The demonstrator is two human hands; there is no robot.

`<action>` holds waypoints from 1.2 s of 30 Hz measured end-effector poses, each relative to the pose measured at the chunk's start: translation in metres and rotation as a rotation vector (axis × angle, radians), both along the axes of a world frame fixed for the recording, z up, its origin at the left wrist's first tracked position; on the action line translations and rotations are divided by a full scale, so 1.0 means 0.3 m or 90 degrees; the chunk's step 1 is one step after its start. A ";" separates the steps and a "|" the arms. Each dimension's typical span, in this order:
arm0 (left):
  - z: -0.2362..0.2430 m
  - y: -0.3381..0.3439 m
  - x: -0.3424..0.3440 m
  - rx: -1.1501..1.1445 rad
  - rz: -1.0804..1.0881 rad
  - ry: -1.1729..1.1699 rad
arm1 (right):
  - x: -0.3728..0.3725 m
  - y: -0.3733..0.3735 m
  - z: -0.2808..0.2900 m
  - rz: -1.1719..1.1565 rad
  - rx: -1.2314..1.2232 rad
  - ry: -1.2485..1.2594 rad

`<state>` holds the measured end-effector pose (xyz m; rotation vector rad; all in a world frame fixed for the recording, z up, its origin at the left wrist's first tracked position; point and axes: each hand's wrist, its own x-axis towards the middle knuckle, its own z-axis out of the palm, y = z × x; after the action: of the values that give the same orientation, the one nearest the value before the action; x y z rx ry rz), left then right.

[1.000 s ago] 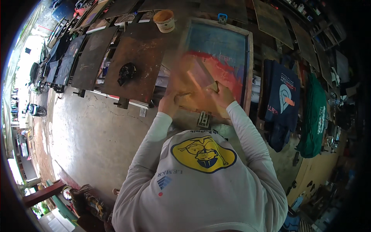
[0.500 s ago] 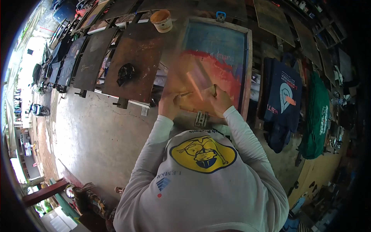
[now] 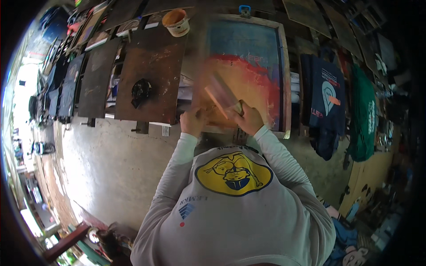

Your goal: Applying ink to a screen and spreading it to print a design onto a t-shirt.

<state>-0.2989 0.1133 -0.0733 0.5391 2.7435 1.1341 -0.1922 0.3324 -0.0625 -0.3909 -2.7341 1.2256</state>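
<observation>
A wooden-framed printing screen point(image 3: 287, 88) lies in front of me, its mesh blue at the far end and smeared red and orange nearer. My right hand point(image 3: 249, 118) is wrapped round the near end of a squeegee point(image 3: 224, 96), which slants up and left above the orange part. Motion blurs the squeegee's far end. At the screen's near left corner is my left hand point(image 3: 191, 122), its fingers curled in. Whatever those fingers hold is too blurred to name.
Left of the screen, a dark board point(image 3: 153, 62) carries a crumpled black bundle point(image 3: 142, 92). An orange-stained bucket point(image 3: 176, 23) stands at its far edge. A blue clamp point(image 3: 244, 11) sits at the screen's far end. Dark printed bags point(image 3: 327, 95) and green cloth point(image 3: 363, 115) lie to the right.
The squeegee has shifted slightly left and down in the picture. A thin strip by my left hand no longer shows clearly. The whole view has tilted a little.
</observation>
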 end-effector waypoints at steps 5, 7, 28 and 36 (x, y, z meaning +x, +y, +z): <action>-0.059 -0.038 -0.144 -0.027 -0.091 -0.069 | -0.033 -0.100 -0.077 -0.146 0.101 -0.068; -0.119 -0.070 -0.195 -0.091 -0.176 -0.081 | -0.046 -0.097 -0.115 -0.174 0.120 -0.078; -0.162 -0.120 -0.278 -0.028 -0.352 -0.084 | -0.035 -0.412 0.039 -0.181 0.181 -0.118; -0.129 -0.127 -0.278 0.046 -0.360 -0.211 | -0.063 -0.342 -0.056 -0.271 0.181 -0.161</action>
<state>-0.3823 0.0751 -0.1121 0.9589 2.0807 1.0556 -0.2112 0.2299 -0.0793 -1.0845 -2.7559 0.7099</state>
